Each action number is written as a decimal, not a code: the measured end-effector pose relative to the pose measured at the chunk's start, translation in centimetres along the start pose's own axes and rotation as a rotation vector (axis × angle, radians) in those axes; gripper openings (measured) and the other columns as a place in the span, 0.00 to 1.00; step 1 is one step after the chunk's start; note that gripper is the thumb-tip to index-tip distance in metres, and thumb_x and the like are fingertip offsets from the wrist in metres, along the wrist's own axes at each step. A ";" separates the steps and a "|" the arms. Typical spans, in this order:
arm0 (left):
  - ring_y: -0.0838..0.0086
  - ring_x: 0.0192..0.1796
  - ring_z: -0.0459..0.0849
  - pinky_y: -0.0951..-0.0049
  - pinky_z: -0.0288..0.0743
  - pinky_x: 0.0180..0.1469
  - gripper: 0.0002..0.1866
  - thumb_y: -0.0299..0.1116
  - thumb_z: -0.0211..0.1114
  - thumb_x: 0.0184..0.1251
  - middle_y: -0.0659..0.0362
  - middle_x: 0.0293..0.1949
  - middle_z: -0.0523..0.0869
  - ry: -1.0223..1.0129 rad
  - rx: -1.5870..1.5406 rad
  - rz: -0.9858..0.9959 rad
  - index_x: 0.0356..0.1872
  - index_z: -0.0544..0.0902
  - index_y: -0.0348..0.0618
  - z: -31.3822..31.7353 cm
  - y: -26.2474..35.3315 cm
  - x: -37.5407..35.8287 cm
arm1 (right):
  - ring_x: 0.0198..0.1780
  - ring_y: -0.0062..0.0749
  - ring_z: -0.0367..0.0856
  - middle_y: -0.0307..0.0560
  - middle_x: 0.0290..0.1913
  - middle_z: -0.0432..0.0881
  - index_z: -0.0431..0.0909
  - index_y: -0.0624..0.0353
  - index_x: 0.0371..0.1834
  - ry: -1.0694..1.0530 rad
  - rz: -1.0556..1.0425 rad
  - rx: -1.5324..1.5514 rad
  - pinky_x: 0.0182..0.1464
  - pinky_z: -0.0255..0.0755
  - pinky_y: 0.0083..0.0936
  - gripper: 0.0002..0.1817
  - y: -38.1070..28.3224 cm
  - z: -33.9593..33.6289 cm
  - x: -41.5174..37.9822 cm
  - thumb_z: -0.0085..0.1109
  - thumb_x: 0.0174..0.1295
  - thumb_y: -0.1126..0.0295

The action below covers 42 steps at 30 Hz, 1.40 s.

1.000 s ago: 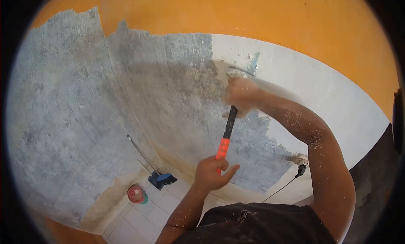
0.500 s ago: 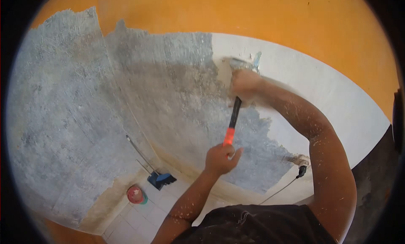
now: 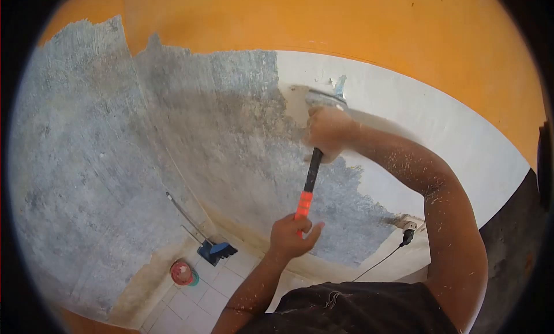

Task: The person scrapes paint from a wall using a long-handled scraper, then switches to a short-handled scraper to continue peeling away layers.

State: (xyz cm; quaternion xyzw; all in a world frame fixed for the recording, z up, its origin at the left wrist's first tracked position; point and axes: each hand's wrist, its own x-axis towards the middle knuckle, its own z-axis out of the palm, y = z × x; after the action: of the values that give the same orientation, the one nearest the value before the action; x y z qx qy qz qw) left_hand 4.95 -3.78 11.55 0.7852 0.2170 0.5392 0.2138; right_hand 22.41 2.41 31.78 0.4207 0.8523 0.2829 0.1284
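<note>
Both your hands grip the long-handled scraper [image 3: 313,171], left hand [image 3: 291,236] round its orange grip [image 3: 304,203], right hand [image 3: 330,129] near the blade [image 3: 326,98], which is at white paint [image 3: 384,83] beside a small bared patch [image 3: 341,84], so that coat looks only partly stripped.

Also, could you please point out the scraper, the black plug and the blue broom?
Scraper [image 3: 312,171], head view: black handle section.
Black plug [image 3: 407,236], head view: body.
Blue broom [image 3: 221,248], head view: sweeping end.
</note>
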 end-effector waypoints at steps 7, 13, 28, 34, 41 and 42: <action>0.69 0.14 0.66 0.72 0.61 0.18 0.20 0.29 0.73 0.47 0.58 0.12 0.68 0.072 0.051 0.015 0.10 0.67 0.44 -0.1 0.2 3.0 | 0.35 0.42 0.77 0.42 0.22 0.78 0.77 0.49 0.18 0.071 -0.030 -0.159 0.43 0.72 0.35 0.17 3.1 1.6 2.3 0.61 0.45 0.48; 0.72 0.14 0.66 0.75 0.60 0.19 0.20 0.33 0.73 0.49 0.60 0.12 0.68 -0.008 -0.048 -0.021 0.12 0.68 0.45 1.0 -0.3 1.6 | 0.36 0.43 0.78 0.44 0.22 0.79 0.79 0.50 0.19 -0.027 -0.079 -0.074 0.43 0.73 0.36 0.18 1.8 0.9 1.8 0.63 0.42 0.46; 0.75 0.15 0.63 0.74 0.59 0.19 0.21 0.28 0.73 0.48 0.62 0.12 0.66 0.013 -0.043 -0.125 0.10 0.66 0.43 -0.2 1.5 1.0 | 0.32 0.42 0.77 0.42 0.20 0.78 0.74 0.50 0.14 0.102 -0.051 -0.040 0.42 0.73 0.35 0.23 1.5 2.7 0.7 0.61 0.42 0.41; 0.74 0.14 0.65 0.74 0.60 0.19 0.20 0.29 0.73 0.48 0.60 0.12 0.68 0.020 0.028 -0.096 0.11 0.68 0.43 -1.1 0.7 2.1 | 0.32 0.43 0.78 0.43 0.20 0.78 0.74 0.50 0.15 0.112 -0.033 -0.064 0.42 0.72 0.36 0.23 2.2 2.1 1.8 0.61 0.42 0.41; 0.70 0.14 0.64 0.75 0.59 0.18 0.21 0.34 0.74 0.49 0.59 0.11 0.67 0.028 -0.020 -0.010 0.12 0.67 0.43 -0.2 0.5 2.8 | 0.37 0.46 0.79 0.46 0.22 0.79 0.80 0.50 0.17 0.012 -0.006 -0.176 0.40 0.75 0.39 0.22 3.3 1.8 3.0 0.63 0.39 0.42; 0.70 0.14 0.64 0.75 0.59 0.18 0.21 0.34 0.74 0.49 0.59 0.11 0.66 0.044 0.005 -0.037 0.12 0.67 0.43 -0.2 -0.4 3.5 | 0.37 0.46 0.79 0.46 0.22 0.79 0.80 0.50 0.17 0.002 -0.001 -0.165 0.40 0.75 0.39 0.22 3.3 1.9 2.9 0.63 0.39 0.42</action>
State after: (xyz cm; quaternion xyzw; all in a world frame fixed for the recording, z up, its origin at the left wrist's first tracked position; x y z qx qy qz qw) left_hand 5.85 -1.43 14.09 0.7696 0.2372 0.5516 0.2170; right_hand 23.64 6.98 32.21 0.4077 0.8266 0.3527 0.1617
